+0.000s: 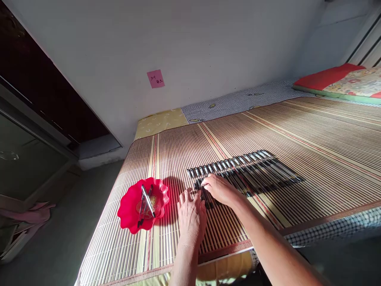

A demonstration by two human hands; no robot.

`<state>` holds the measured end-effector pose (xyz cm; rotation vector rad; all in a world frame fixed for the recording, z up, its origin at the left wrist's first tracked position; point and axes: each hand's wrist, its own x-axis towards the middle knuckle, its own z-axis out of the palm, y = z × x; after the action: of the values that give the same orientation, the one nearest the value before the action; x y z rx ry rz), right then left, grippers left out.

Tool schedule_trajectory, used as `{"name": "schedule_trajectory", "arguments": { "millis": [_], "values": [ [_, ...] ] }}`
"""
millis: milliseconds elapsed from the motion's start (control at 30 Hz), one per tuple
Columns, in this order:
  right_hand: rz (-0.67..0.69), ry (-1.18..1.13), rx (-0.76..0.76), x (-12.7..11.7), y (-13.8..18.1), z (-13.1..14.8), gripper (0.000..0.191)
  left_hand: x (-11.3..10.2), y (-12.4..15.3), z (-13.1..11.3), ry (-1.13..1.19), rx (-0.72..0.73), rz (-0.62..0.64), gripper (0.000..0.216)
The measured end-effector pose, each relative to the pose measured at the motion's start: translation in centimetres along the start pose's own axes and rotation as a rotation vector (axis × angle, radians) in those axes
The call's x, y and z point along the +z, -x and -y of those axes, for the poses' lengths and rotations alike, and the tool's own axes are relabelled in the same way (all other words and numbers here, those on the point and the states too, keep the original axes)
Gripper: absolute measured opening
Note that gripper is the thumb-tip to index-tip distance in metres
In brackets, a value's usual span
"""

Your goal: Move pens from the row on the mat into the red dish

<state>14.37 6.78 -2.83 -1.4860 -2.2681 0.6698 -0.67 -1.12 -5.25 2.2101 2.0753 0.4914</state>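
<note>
A long row of black pens (253,174) lies side by side on the bamboo mat, clips and pale upper parts toward the wall. At the row's left end, my right hand (218,187) has its fingers closed at a pen, partly hiding it and its neighbours. Beside it, my left hand (192,212) rests palm down with bent, slightly spread fingers, the thumb side against the leftmost pens. Left of my hands stands a red scalloped dish (127,210). Inside it lie a silver-and-black pen (148,200) and black pens (141,212), some crossing.
The striped bamboo mat (175,151) covers a bed against a white wall, where a pink note (155,79) is stuck. A folded red and floral quilt (342,81) lies at the far right. The bed's near edge drops off before me; floor (80,206) shows at left.
</note>
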Motion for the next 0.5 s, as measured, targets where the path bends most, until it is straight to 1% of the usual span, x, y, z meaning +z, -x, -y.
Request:
{"name": "schedule_trajectory", "arguments": {
  "millis": [100,200,333,400,500],
  "values": [
    [0.019,0.0,0.008,0.0,0.0,0.1,0.031,-0.4,0.1,-0.2,-0.005,-0.016,-0.012,0.038],
    [0.008,-0.013,0.019,0.2,-0.2,0.1,0.03,-0.6,0.3,-0.5,0.013,-0.03,-0.029,0.037],
    [-0.035,-0.041,0.027,0.6,-0.5,-0.2,0.025,0.0,0.2,-0.8,0.01,-0.103,-0.05,0.035],
    [-0.06,-0.066,0.021,0.8,-0.5,-0.3,0.02,0.5,0.2,-0.6,0.014,-0.135,-0.089,0.036],
    [-0.098,-0.094,0.013,0.9,-0.5,-0.3,0.014,1.4,0.1,0.5,0.087,-0.149,-0.181,0.04]
  ]
}}
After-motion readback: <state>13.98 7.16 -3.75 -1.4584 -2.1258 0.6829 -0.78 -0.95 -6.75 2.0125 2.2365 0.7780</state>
